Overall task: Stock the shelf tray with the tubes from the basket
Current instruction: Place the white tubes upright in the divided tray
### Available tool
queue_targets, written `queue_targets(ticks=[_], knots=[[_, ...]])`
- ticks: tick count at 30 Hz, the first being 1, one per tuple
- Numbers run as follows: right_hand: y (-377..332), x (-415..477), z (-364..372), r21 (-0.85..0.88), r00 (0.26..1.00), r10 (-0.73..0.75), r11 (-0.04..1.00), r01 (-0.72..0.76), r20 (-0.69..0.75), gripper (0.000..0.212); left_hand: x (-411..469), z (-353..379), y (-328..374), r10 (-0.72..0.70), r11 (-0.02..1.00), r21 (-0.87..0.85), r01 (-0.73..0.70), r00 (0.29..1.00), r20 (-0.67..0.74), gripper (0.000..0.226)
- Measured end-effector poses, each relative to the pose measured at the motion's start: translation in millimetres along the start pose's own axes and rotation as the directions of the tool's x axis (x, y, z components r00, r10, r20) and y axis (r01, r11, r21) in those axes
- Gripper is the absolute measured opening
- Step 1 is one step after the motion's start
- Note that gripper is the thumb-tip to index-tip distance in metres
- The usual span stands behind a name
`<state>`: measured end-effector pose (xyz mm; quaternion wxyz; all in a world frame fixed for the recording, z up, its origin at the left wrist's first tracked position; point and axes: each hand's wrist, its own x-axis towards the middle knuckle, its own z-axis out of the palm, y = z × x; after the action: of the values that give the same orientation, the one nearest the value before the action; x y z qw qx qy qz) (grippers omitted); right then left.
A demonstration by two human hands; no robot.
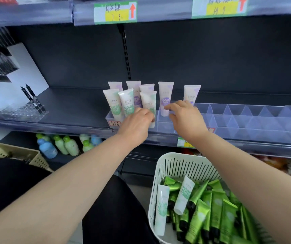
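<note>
A clear divided shelf tray runs along the dark shelf. Several white tubes with green or purple labels stand upright in its left compartments. My left hand grips the lower part of a white tube with a green label at the tray's front. My right hand hovers over the tray with fingers relaxed, its fingertips next to a purple-labelled tube. Another purple-labelled tube stands behind it. The white slotted basket at the lower right holds several green tubes and two white tubes.
A clear pen stand with two black pens sits on the shelf's left, beside a white display. Bottles line the shelf below. A beige basket is at the lower left. Price tags hang on the shelf edge above.
</note>
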<state>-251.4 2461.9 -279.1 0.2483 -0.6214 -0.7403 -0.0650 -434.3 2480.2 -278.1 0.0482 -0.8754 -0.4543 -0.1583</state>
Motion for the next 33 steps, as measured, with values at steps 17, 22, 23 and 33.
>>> queue_targets(ticks=[17,22,23,33], knots=[[97,-184,27,-0.112,0.902,0.200,0.979,-0.169,0.383,0.033,-34,113,110,0.095,0.981,-0.191,-0.030,0.935,0.342,0.035],[109,-214,43,-0.114,0.882,0.208,0.978,-0.177,0.423,0.037,-44,150,128,0.023,0.980,-0.170,0.106,0.784,0.620,0.028],[112,-219,46,-0.115,0.881,0.210,0.977,-0.178,0.425,0.037,-46,155,130,0.012,0.977,-0.170,0.126,0.769,0.640,0.028],[119,-235,74,-0.129,0.785,0.222,0.975,-0.180,0.578,0.043,-37,199,150,-0.215,0.931,-0.055,0.360,0.666,0.714,0.027]])
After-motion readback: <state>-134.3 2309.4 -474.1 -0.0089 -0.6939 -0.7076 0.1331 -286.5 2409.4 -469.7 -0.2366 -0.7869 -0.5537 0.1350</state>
